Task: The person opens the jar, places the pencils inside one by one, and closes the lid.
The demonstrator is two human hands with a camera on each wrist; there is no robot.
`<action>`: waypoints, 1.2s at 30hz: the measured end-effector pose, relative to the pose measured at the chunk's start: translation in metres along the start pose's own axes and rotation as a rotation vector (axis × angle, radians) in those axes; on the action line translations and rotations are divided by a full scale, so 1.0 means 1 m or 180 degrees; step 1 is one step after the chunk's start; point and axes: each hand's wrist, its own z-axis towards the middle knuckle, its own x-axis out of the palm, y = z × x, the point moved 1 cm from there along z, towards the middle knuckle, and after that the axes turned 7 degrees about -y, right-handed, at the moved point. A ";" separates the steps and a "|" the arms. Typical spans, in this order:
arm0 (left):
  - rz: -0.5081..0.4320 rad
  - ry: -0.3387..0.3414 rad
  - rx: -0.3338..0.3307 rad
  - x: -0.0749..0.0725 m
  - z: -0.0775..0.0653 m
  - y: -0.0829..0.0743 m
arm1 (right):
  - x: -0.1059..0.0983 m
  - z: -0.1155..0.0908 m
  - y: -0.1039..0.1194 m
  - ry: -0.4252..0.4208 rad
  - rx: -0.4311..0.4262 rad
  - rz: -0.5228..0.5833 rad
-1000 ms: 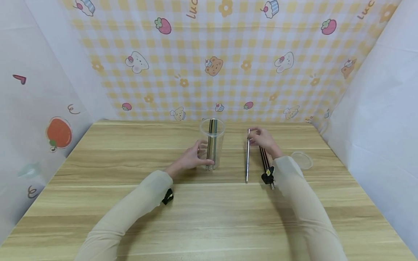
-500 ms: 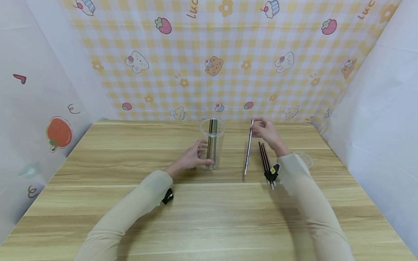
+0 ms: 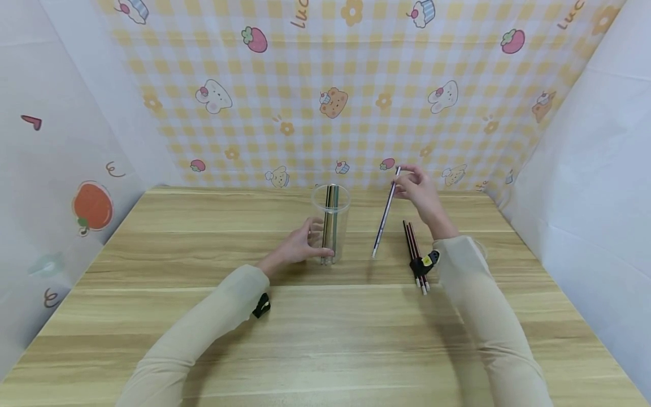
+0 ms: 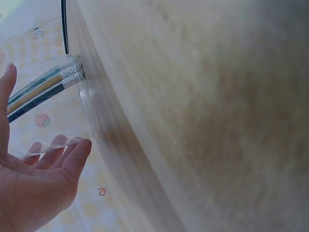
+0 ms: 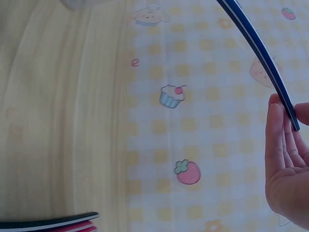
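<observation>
My left hand grips a clear plastic cup standing upright on the table, thumb on the near side. Inside it, three pencils in green, yellow and black lean together, silver-banded ends at the bottom. Off to the right and above the tabletop, my right hand pinches a dark blue-and-white striped pencil near its top end. That pencil tilts, its lower end pointing down and left toward the cup. The right wrist view shows the same pencil between thumb and fingers.
Several dark and red pencils lie on the wooden table below my right wrist, partly behind its black strap mount. A clear round lid is mostly covered by the right sleeve. A checked cloth wall rises behind.
My right hand has lifted the striped pencil off the table, moving up and slightly right. The pencil's lower end has swung left toward the cup. My left hand and the cup stay put.
</observation>
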 end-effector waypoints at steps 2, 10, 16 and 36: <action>0.0005 0.0001 -0.0010 0.000 0.000 -0.001 | 0.001 0.000 0.006 -0.0015 -0.0059 0.0104; 0.0015 -0.0006 -0.0005 0.000 0.000 -0.001 | 0.005 -0.001 0.028 -0.0103 -0.0163 0.0181; 0.0004 0.0014 -0.0028 0.000 0.001 0.000 | 0.009 -0.001 0.044 -0.0113 -0.0255 0.0256; 0.0010 -0.0024 -0.0001 0.002 0.011 0.020 | 0.025 -0.004 0.083 -0.0334 -0.0560 0.0669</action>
